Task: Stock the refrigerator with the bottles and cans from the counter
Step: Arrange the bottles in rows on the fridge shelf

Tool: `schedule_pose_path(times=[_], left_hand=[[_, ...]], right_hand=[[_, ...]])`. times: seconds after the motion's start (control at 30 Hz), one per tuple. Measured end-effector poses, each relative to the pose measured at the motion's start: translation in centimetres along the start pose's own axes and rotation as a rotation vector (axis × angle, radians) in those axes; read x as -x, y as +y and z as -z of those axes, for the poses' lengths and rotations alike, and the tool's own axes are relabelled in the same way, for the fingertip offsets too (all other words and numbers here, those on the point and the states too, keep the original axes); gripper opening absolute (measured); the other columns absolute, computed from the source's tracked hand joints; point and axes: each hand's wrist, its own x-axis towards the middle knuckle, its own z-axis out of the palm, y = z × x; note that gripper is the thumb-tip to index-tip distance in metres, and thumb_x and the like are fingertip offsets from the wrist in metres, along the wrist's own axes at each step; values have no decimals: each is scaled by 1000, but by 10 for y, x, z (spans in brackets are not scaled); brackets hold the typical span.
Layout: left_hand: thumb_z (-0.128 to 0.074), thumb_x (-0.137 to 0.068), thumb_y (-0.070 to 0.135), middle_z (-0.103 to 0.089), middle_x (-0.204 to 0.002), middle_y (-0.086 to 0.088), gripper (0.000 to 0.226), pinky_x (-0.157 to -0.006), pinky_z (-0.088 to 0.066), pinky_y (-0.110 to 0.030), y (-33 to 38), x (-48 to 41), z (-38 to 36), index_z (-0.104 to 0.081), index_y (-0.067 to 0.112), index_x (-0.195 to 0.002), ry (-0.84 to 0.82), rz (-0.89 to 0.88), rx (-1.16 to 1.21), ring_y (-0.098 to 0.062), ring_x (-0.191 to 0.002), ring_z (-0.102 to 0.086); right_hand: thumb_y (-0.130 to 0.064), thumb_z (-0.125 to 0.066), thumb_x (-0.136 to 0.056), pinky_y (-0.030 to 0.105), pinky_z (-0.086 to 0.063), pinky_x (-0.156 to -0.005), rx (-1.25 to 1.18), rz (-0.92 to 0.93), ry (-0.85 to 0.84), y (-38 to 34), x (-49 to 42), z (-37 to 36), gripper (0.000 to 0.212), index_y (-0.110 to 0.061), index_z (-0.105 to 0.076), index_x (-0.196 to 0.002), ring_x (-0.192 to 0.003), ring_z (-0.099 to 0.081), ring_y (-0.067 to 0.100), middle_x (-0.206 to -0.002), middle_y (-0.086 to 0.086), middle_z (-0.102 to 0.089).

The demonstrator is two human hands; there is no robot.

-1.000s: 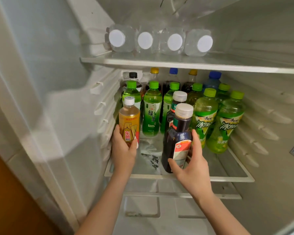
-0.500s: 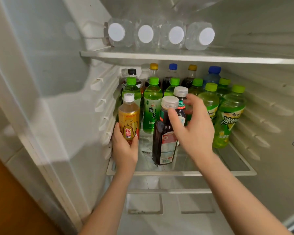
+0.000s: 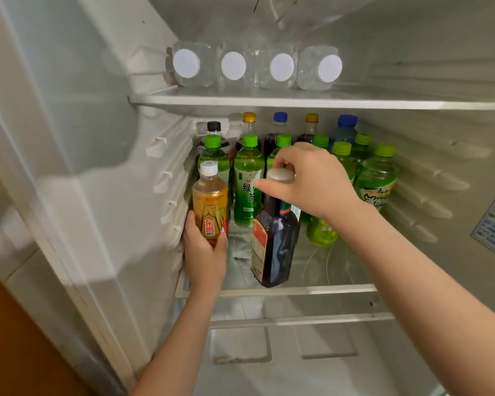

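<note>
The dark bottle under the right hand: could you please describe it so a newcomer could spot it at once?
In the open refrigerator, find the glass middle shelf crowded with green-capped bottles. At its front edge, under the right hand, stands a dark brown flat-sided bottle. Unlike the clear orange-labelled bottle in the left hand, it has a pale grey cap and near-black contents.

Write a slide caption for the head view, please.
Left hand holds the orange bottle; right hand pinches the dark bottle by its cap, at the shelf.
</note>
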Motion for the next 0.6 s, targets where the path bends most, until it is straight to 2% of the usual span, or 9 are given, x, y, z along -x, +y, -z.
schedule_pose_path(times=[0.07,0.17,0.2,0.27,0.37,0.43,0.5,0.57,0.6], left_hand=[[-67,-84,18,-42,-142,-7,75,-102,-43,-45,0,0,1,-25,17,-147,-6,2,2,-25,-127,-45],[-66,-85,19,-42,-142,-8,74,-103,-42,-43,0,1,1,-25,16,-147,1,-4,1,-25,-127,-44],[-66,-85,19,-41,-142,-9,74,-103,-42,-42,0,1,1,-25,15,-147,5,-10,-2,-26,-127,-44],[-66,-86,19,-40,-144,-10,74,-103,-40,-39,-1,1,1,-24,13,-147,10,-23,-9,-26,-129,-42],[-65,-87,19,-39,-144,-11,74,-101,-39,-35,-2,1,0,-24,11,-148,11,-32,-21,-26,-129,-42],[-65,-87,19,-39,-144,-11,74,-101,-40,-36,-2,1,0,-24,10,-148,0,-43,-12,-27,-129,-42],[-65,-87,19,-39,-145,-11,75,-103,-39,-37,-3,1,0,-23,11,-148,-4,-32,-13,-27,-130,-42],[-66,-87,19,-38,-146,-9,76,-104,-37,-37,-4,0,-2,-22,12,-148,0,-3,-26,-26,-131,-41],[-66,-87,20,-37,-147,-8,76,-105,-37,-38,-4,-1,-2,-22,14,-149,2,9,-34,-26,-132,-40]], right_hand=[[-52,-63,-78,25,-36,-56,-87,-1,-50,4,1,3,30,-24,-59,-87,-69,-50,8,-85,-7,-56],[-40,-64,-83,17,-44,-65,-417,-51,-315,15,6,13,23,-27,-57,-101,-80,-57,3,-99,-12,-61],[-40,-64,-82,16,-46,-68,-445,-61,-327,18,7,15,26,-27,-57,-103,-84,-59,3,-99,-12,-61],[-49,-64,-79,20,-49,-64,-351,-84,-234,19,10,10,34,-25,-54,-101,-80,-59,4,-91,-11,-62],[-65,-59,-73,22,-41,-52,-157,-176,-44,13,15,-3,50,-22,-45,-95,-68,-53,5,-78,-12,-54],[-70,-54,-72,22,-40,-53,-202,-256,3,10,23,-11,54,-23,-44,-96,-68,-52,2,-79,-14,-53],[-69,-55,-72,27,-43,-60,-321,-334,-58,13,37,-19,53,-25,-46,-101,-77,-56,7,-89,-13,-57],[-55,-65,-74,31,-47,-75,-415,-380,-180,16,60,-30,55,-27,-48,-118,-94,-60,13,-107,-9,-61],[-44,-70,-74,32,-48,-82,-447,-391,-226,17,72,-35,64,-30,-43,-130,-102,-59,14,-114,-10,-60]])
